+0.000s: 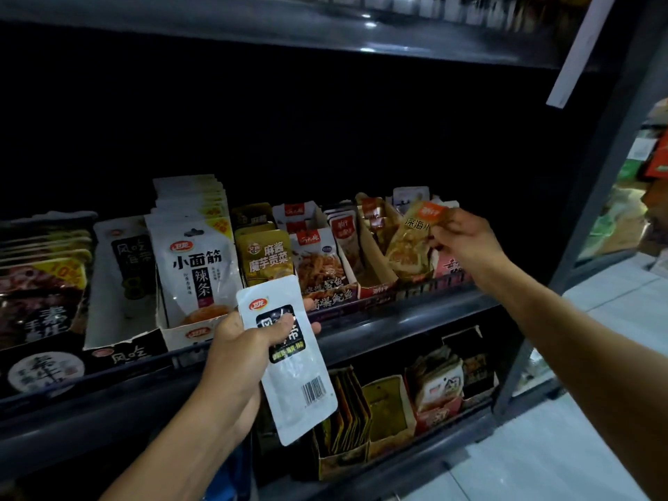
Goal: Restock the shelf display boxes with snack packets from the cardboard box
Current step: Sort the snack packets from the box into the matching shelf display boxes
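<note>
My left hand [242,341] grips a white snack packet [292,377] with a black label and a barcode, held in front of the middle shelf's front edge. My right hand [462,236] pinches the top of a yellowish packet with an orange label [412,244], which stands in a display box [376,262] at the right end of the shelf. A nearly empty white display box [108,320] with matching black lettering sits at the left, holding one packet [132,258] at its back. The cardboard box is out of view.
The middle shelf [397,320] carries a row of display boxes with white [198,262], gold [265,254] and red-labelled packets [318,262]. Dark packets [39,283] fill the far left. A lower shelf holds more boxes [361,421]. A pale tiled floor [578,428] lies to the right.
</note>
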Demonstrator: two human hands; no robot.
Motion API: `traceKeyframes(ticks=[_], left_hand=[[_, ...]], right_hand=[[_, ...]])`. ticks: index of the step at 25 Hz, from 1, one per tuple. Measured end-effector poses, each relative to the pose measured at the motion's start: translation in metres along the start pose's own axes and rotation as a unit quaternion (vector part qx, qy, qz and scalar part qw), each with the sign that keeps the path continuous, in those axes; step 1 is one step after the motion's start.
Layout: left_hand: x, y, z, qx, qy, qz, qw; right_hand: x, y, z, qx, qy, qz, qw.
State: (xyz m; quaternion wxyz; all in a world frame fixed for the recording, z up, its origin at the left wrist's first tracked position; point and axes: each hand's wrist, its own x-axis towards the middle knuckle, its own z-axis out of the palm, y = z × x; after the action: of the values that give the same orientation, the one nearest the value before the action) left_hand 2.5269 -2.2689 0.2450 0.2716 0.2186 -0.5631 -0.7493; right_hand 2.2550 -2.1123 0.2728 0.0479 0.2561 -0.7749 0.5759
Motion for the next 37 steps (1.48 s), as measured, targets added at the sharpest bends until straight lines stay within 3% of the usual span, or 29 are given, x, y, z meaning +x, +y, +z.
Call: traceKeyframes(ticks=[4, 7, 9, 11, 12, 13, 14, 15, 16, 17, 20, 22, 23, 25, 26, 28, 30, 31, 33, 35, 37], left_hand=[[0.002, -0.001, -0.01, 0.001, 0.003, 0.0, 1.0], [0.003, -0.004, -0.014, -0.017, 0.006, -0.005, 1.0], [0.001, -0.005, -0.013, -0.03, 0.01, -0.008, 0.999], [-0.001, -0.004, -0.014, -0.038, 0.028, -0.004, 0.999], [-0.001, -0.003, -0.013, -0.042, 0.037, -0.001, 0.998], [-0.001, -0.002, -0.014, -0.047, 0.046, 0.005, 0.998], [-0.002, -0.001, -0.014, -0.051, 0.053, 0.014, 0.997], [-0.004, 0.0, -0.015, -0.059, 0.057, 0.023, 0.996], [-0.009, 0.003, -0.018, -0.069, 0.058, 0.031, 0.995], [-0.012, 0.005, -0.022, -0.083, 0.056, 0.034, 0.994], [-0.023, 0.012, -0.041, -0.113, 0.038, 0.004, 0.993], [-0.03, 0.01, -0.053, -0.086, 0.074, -0.003, 0.994], [-0.033, 0.008, -0.058, -0.082, 0.1, -0.008, 0.992], [-0.04, 0.003, -0.065, -0.098, 0.13, -0.027, 0.986], [-0.045, 0.003, -0.065, -0.11, 0.123, -0.034, 0.986], [-0.054, 0.005, -0.067, -0.122, 0.086, -0.036, 0.988], [-0.062, 0.011, -0.074, -0.119, 0.073, -0.03, 0.99], [-0.066, 0.015, -0.081, -0.122, 0.074, -0.024, 0.989], [-0.073, 0.022, -0.103, -0.124, 0.077, -0.016, 0.989], [-0.079, 0.027, -0.124, -0.101, 0.08, 0.0, 0.992], [-0.083, 0.032, -0.14, -0.085, 0.081, -0.001, 0.993]], right_hand=[[0.015, 0.018, -0.01, -0.175, -0.042, -0.035, 0.983], [0.016, 0.009, -0.008, -0.356, -0.099, -0.068, 0.927], [0.004, -0.003, -0.003, -0.416, -0.016, -0.093, 0.904], [-0.034, -0.025, 0.012, -0.306, 0.075, -0.136, 0.939], [-0.063, -0.04, 0.023, -0.217, 0.045, -0.149, 0.964], [-0.095, -0.054, 0.04, -0.131, -0.05, -0.134, 0.981], [-0.129, -0.07, 0.059, -0.061, -0.181, -0.087, 0.978], [-0.159, -0.081, 0.077, 0.005, -0.306, -0.028, 0.951], [-0.18, -0.088, 0.093, 0.086, -0.38, 0.019, 0.921], [-0.193, -0.09, 0.106, 0.155, -0.395, 0.057, 0.904], [-0.201, -0.096, 0.124, 0.268, -0.324, 0.194, 0.886], [-0.205, -0.093, 0.131, 0.276, -0.269, 0.213, 0.898], [-0.208, -0.091, 0.133, 0.252, -0.234, 0.173, 0.923], [-0.21, -0.087, 0.134, 0.116, -0.148, 0.015, 0.982], [-0.213, -0.091, 0.135, 0.021, -0.127, -0.067, 0.989], [-0.224, -0.108, 0.141, -0.132, -0.188, -0.167, 0.959], [-0.237, -0.125, 0.151, -0.197, -0.326, -0.166, 0.91], [-0.242, -0.134, 0.156, -0.181, -0.39, -0.13, 0.894], [-0.245, -0.154, 0.164, -0.019, -0.45, -0.026, 0.892], [-0.245, -0.167, 0.179, 0.11, -0.412, 0.007, 0.904], [-0.24, -0.174, 0.198, 0.143, -0.331, 0.016, 0.932]])
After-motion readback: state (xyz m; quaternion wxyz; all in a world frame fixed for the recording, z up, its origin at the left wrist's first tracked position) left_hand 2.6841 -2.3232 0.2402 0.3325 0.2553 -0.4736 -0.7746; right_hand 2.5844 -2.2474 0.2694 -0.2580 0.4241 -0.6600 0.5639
